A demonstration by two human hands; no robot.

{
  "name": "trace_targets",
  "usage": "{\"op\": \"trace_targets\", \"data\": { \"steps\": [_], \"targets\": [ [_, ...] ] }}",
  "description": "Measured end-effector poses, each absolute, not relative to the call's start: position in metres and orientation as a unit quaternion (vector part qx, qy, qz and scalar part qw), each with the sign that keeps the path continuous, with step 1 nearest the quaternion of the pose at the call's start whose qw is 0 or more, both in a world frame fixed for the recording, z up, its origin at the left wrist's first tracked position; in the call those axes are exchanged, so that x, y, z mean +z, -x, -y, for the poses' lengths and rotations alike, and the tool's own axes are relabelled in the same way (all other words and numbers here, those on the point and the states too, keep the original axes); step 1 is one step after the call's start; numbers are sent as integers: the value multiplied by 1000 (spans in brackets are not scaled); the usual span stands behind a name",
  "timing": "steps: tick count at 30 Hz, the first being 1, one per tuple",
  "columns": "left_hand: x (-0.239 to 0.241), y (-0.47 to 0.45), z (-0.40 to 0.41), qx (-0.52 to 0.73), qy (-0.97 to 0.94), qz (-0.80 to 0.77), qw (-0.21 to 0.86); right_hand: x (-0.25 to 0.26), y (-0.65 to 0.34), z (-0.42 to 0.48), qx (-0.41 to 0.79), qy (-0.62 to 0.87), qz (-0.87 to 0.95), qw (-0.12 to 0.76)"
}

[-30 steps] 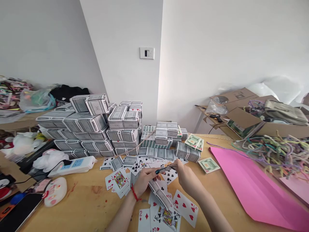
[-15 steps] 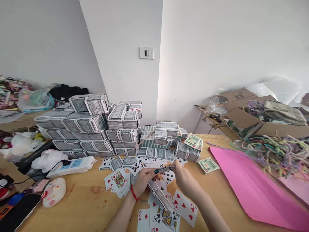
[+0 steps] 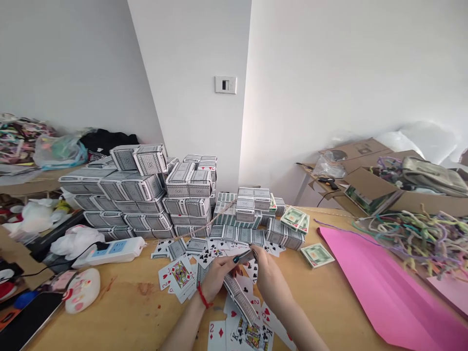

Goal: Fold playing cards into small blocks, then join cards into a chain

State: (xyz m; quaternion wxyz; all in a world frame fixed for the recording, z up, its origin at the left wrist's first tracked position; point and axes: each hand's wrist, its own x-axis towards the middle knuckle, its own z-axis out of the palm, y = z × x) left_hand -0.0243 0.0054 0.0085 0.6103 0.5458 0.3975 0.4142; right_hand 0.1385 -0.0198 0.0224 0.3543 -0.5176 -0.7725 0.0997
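My left hand [image 3: 218,277], with a red string bracelet, pinches a grey-backed playing card [image 3: 245,257] by its near end. At the far end of that card, the fingers of my right hand [image 3: 268,273] are closed on it. Beneath my left hand, a long piece built of grey-backed playing cards [image 3: 242,301] slants down to the right. Under it lie loose face-up cards, among them a king of clubs [image 3: 252,336] and a two of diamonds [image 3: 216,335]. More loose cards, including a jack of diamonds [image 3: 182,274], spread left of and beyond my hands.
Blocks of folded cards [image 3: 127,187] are stacked high at the back left. Green card boxes [image 3: 317,255] stand right of my hands beside pink paper [image 3: 380,287]. A white power strip [image 3: 117,249], a phone [image 3: 31,319] and a round white plush [image 3: 83,291] are on the left.
My right hand has moved left, closer to my left hand, and now covers part of the five of hearts. The view has shifted slightly.
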Motion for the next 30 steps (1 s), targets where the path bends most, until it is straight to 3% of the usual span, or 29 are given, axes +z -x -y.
{"op": "trace_targets", "data": {
  "steps": [7,12,15,18,25,30],
  "targets": [
    [4,22,-6,433,-517,-412,612,4,-109,30,94,538,741,390],
    [0,24,-8,462,-467,-411,632,30,-137,22,316,486,712,395],
    [2,26,-8,445,-453,-393,665,46,-155,14,476,428,620,454],
    [6,27,-6,427,-457,-373,686,49,-161,9,560,401,509,517],
    [11,27,-3,383,-487,-347,704,49,-152,11,601,427,438,515],
    [13,21,0,354,-492,-348,715,46,-146,12,565,461,425,536]
  ]
}}
